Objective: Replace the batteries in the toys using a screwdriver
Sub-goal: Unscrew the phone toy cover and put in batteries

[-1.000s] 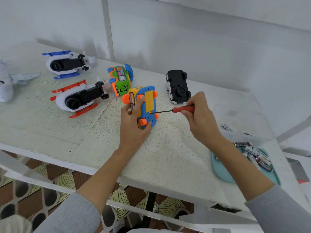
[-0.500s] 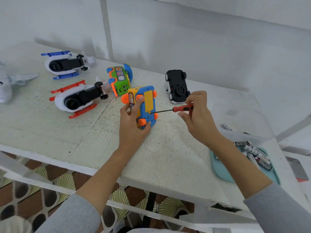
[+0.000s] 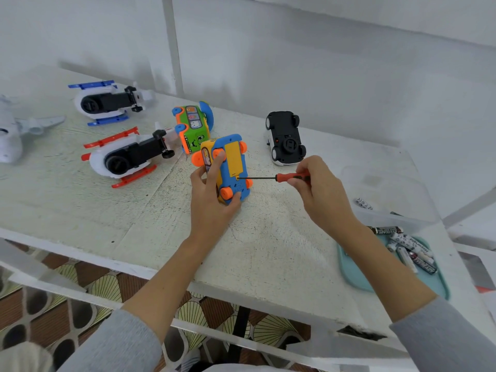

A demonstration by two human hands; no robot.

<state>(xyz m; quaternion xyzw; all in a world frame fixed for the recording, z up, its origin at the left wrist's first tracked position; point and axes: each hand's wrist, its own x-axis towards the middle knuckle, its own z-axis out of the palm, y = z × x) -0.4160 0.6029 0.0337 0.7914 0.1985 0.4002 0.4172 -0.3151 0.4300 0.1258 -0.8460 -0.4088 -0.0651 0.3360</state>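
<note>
Two hands are at work here, and we see both over the middle of the white table (image 3: 80, 205). The left hand (image 3: 212, 200) grips the blue and yellow toy car (image 3: 230, 167), tipped up on its side so that its underside with the yellow battery cover (image 3: 233, 161) faces right; the thumb curls under the near end and a fingertip rests by an orange wheel. The right hand (image 3: 319, 194) pinches the red handle of the screwdriver (image 3: 271, 178), whose dark shaft lies level and whose tip meets the lower edge of the cover (whether it sits in a screw we cannot tell).

Just behind the held car stands a green toy bus (image 3: 193, 128). To its left lie a red-skid helicopter (image 3: 126, 159) and, further back, a blue-skid helicopter (image 3: 104, 103), both belly-up. A white plane (image 3: 16, 130) lies at the left edge. A black and white car (image 3: 285, 138) rests upside down behind the right hand.

Near the right edge we see a teal tray (image 3: 357, 277) holding several batteries (image 3: 410, 248), partly hidden by the right forearm. A clear plastic box (image 3: 386, 194) sits just behind the tray.
</note>
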